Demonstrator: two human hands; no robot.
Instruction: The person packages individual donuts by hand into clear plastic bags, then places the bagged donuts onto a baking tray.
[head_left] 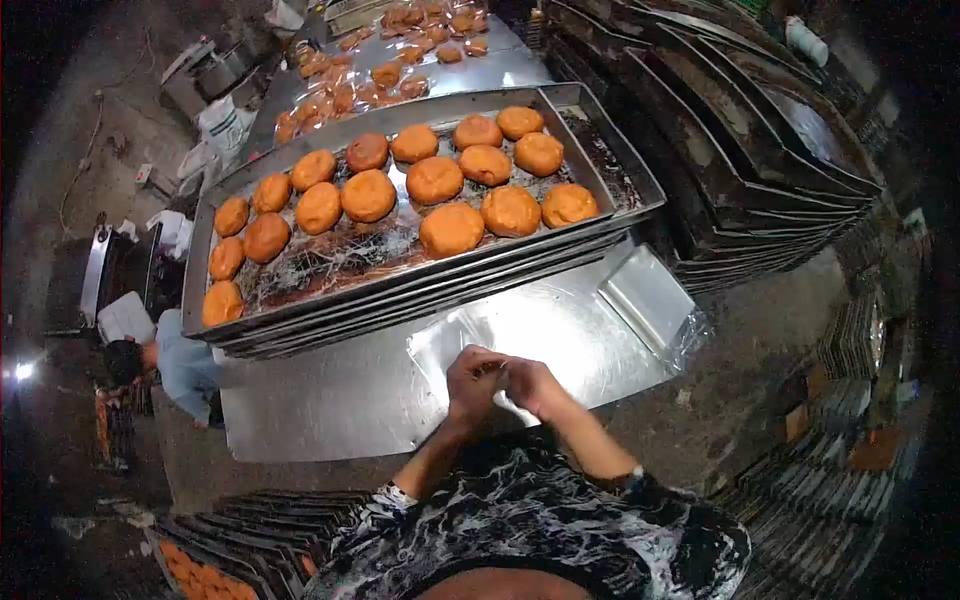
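Note:
My left hand (474, 383) and my right hand (534, 386) meet over the metal table (330, 400), fingers curled and pinched together. A thin clear plastic bag (436, 345) shows just beyond them and seems to run into both hands; its held edge is hidden by the fingers. Beyond it stands a stack of metal trays (420, 275). Round orange-brown buns (452, 230) lie loose in the top tray, over a dark, greasy bottom. To the right of my hands lies a flat stack of clear plastic bags (650, 300) at the table's edge.
Buns in clear wrapping (340, 95) cover the far table. Many dark empty trays (720, 130) are stacked at right, with more trays (270, 530) at lower left. A person in a light blue top (187, 370) bends down at the left, beside the table.

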